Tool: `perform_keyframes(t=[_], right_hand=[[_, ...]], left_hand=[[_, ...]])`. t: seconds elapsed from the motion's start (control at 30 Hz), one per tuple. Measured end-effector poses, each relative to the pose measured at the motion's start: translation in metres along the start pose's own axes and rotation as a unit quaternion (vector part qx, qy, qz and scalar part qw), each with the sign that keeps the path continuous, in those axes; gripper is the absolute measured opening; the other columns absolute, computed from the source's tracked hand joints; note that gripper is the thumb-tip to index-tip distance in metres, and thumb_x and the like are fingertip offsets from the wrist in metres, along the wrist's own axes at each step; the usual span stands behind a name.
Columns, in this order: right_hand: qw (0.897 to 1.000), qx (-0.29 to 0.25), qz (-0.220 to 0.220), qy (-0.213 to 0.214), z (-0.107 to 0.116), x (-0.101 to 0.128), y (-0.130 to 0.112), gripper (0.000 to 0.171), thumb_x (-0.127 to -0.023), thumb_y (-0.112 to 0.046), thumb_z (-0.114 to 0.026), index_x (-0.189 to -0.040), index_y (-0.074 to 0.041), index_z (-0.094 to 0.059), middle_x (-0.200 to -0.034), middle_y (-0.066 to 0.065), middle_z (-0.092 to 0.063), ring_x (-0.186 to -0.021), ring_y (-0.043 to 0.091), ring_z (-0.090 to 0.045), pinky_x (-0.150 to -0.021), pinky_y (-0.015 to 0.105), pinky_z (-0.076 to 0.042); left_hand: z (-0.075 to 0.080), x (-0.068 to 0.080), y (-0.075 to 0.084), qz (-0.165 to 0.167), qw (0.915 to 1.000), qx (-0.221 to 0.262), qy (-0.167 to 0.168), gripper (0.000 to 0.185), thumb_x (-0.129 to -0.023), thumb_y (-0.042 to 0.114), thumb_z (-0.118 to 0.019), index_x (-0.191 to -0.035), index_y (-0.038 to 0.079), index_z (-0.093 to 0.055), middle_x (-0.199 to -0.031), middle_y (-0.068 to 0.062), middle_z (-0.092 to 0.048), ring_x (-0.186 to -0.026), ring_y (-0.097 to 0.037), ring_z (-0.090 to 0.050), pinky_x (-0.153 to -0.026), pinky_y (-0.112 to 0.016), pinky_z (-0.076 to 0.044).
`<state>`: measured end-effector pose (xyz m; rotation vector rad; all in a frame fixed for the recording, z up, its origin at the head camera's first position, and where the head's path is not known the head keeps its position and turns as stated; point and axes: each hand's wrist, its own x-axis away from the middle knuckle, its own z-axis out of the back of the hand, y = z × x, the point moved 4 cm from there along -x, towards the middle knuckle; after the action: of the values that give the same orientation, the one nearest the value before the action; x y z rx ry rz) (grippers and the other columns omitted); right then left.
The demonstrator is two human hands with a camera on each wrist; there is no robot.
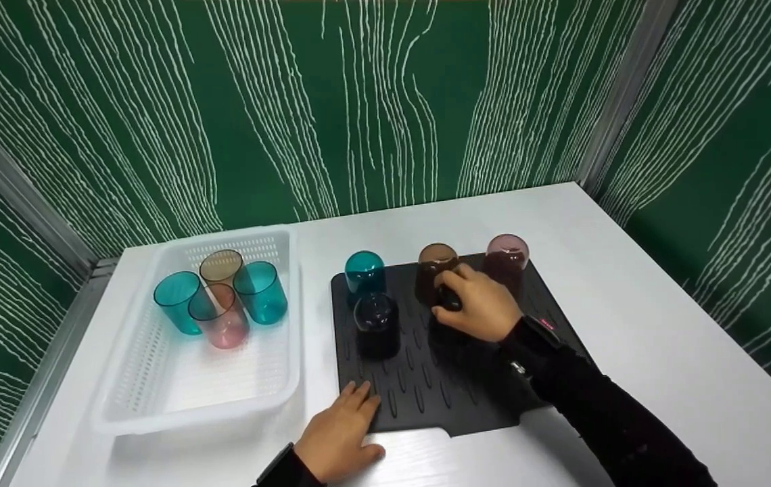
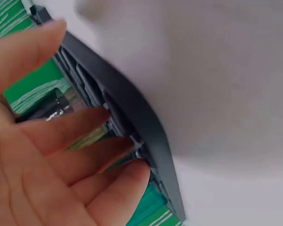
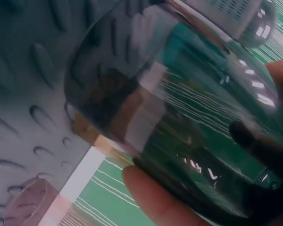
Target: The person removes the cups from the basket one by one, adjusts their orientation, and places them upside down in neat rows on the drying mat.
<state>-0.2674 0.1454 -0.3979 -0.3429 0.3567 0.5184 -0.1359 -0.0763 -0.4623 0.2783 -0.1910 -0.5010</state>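
Observation:
My right hand (image 1: 480,304) grips a dark grey see-through cup (image 3: 179,117) over the black ribbed mat (image 1: 419,409), its rim turned toward the mat. In the head view the hand hides most of this cup. Just behind it a brown cup (image 1: 436,260) stands upside down on the mat, with a pink cup (image 1: 507,253) to its right. Upside down on the mat's left side are a teal cup (image 1: 365,270) and another dark cup (image 1: 377,328). My left hand (image 1: 341,433) rests with its straight fingers on the mat's near left corner.
A white plastic basket (image 1: 294,318) stands left of the mat. Upright inside are two teal cups (image 1: 179,297), a brown cup (image 1: 222,264) and a pink cup (image 1: 223,321). Green walls (image 1: 385,101) with white lines rise behind and beside the white table (image 1: 663,338).

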Motion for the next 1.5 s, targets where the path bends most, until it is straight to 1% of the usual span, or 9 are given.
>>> perform_keyframes(t=[0.1, 0.23, 0.5, 0.83, 1.0, 1.17, 1.3, 1.37, 1.5], right_hand=[[1.0, 0.009, -0.002, -0.01, -0.009, -0.001, 0.0, 0.035, -0.075, -0.042, -0.062, -0.103, -0.023, -0.056, -0.096, 0.001, -0.052, -0.08, 0.021, -0.055, -0.064, 0.039, -0.046], [1.0, 0.02, -0.006, -0.021, -0.018, -0.001, 0.0, 0.036, -0.076, -0.043, -0.06, -0.105, -0.023, -0.056, -0.097, 0.003, -0.052, -0.08, 0.023, -0.055, -0.064, 0.039, -0.046], [0.999, 0.021, -0.014, -0.032, -0.026, -0.002, -0.001, 0.036, -0.077, -0.042, -0.059, -0.107, -0.022, -0.055, -0.098, 0.004, -0.051, -0.077, 0.025, -0.051, -0.061, 0.041, -0.044], [0.999, 0.016, -0.026, -0.036, -0.027, -0.001, -0.001, 0.037, -0.077, -0.042, -0.06, -0.108, -0.022, -0.054, -0.098, 0.005, -0.049, -0.078, 0.025, -0.051, -0.061, 0.042, -0.044], [0.999, 0.012, -0.034, -0.03, -0.026, -0.001, -0.001, 0.038, -0.076, -0.042, -0.062, -0.108, -0.022, -0.054, -0.1, 0.007, -0.048, -0.083, 0.026, -0.052, -0.063, 0.043, -0.044], [0.999, 0.007, -0.041, -0.027, -0.025, -0.001, -0.001, 0.043, -0.076, -0.045, -0.062, -0.112, -0.024, -0.054, -0.101, 0.009, -0.046, -0.089, 0.026, -0.049, -0.066, 0.043, -0.045], [0.999, 0.004, -0.045, -0.004, -0.021, -0.001, -0.002, 0.047, -0.075, -0.048, -0.062, -0.114, -0.022, -0.054, -0.103, 0.009, -0.047, -0.091, 0.025, -0.047, -0.068, 0.042, -0.044], [0.999, -0.001, -0.048, 0.02, -0.018, -0.002, -0.004, 0.049, -0.077, -0.048, -0.06, -0.116, -0.02, -0.054, -0.104, 0.01, -0.047, -0.092, 0.026, -0.046, -0.069, 0.042, -0.043], [0.995, -0.017, -0.051, 0.085, -0.008, -0.004, -0.014, 0.048, -0.081, -0.047, -0.056, -0.116, -0.013, -0.054, -0.106, 0.012, -0.048, -0.095, 0.028, -0.044, -0.075, 0.043, -0.04]], left_hand=[[-0.003, 0.0, 0.0, -0.003, 0.9998, 0.003, -0.019, 0.07, -0.074, 0.04, -0.067, -0.129, 0.002, -0.044, -0.137, -0.017, -0.035, -0.127, -0.035, -0.028, -0.093, -0.045, -0.036], [-0.005, 0.0, 0.0, -0.003, 0.9997, 0.003, -0.024, 0.072, -0.073, 0.039, -0.067, -0.13, 0.003, -0.042, -0.138, -0.017, -0.033, -0.127, -0.035, -0.027, -0.094, -0.045, -0.036], [-0.006, 0.0, -0.001, -0.006, 0.9999, -0.01, -0.01, 0.071, -0.072, 0.039, -0.068, -0.128, 0.002, -0.044, -0.136, -0.018, -0.036, -0.126, -0.035, -0.029, -0.093, -0.044, -0.037], [-0.007, 0.0, -0.002, -0.005, 0.9999, -0.004, -0.012, 0.071, -0.072, 0.039, -0.068, -0.128, 0.002, -0.044, -0.136, -0.018, -0.036, -0.126, -0.035, -0.029, -0.095, -0.044, -0.035], [-0.007, 0.0, -0.003, -0.009, 0.9999, -0.001, -0.007, 0.071, -0.072, 0.039, -0.068, -0.128, 0.002, -0.044, -0.136, -0.019, -0.036, -0.126, -0.036, -0.029, -0.095, -0.044, -0.034], [-0.006, 0.0, -0.002, -0.009, 0.9999, 0.0, -0.009, 0.071, -0.072, 0.039, -0.068, -0.128, 0.002, -0.044, -0.136, -0.018, -0.036, -0.126, -0.035, -0.029, -0.096, -0.044, -0.034], [-0.006, 0.0, -0.002, -0.007, 0.9999, 0.004, -0.014, 0.071, -0.073, 0.039, -0.068, -0.129, 0.002, -0.043, -0.136, -0.018, -0.035, -0.127, -0.035, -0.028, -0.096, -0.044, -0.033], [-0.005, 0.0, -0.002, -0.007, 0.9999, 0.004, -0.015, 0.071, -0.073, 0.039, -0.067, -0.129, 0.003, -0.042, -0.137, -0.018, -0.034, -0.127, -0.034, -0.028, -0.097, -0.044, -0.033], [-0.006, 0.001, -0.002, -0.006, 0.9999, 0.003, -0.013, 0.071, -0.074, 0.039, -0.067, -0.13, 0.003, -0.042, -0.137, -0.017, -0.034, -0.127, -0.034, -0.028, -0.096, -0.044, -0.033]])
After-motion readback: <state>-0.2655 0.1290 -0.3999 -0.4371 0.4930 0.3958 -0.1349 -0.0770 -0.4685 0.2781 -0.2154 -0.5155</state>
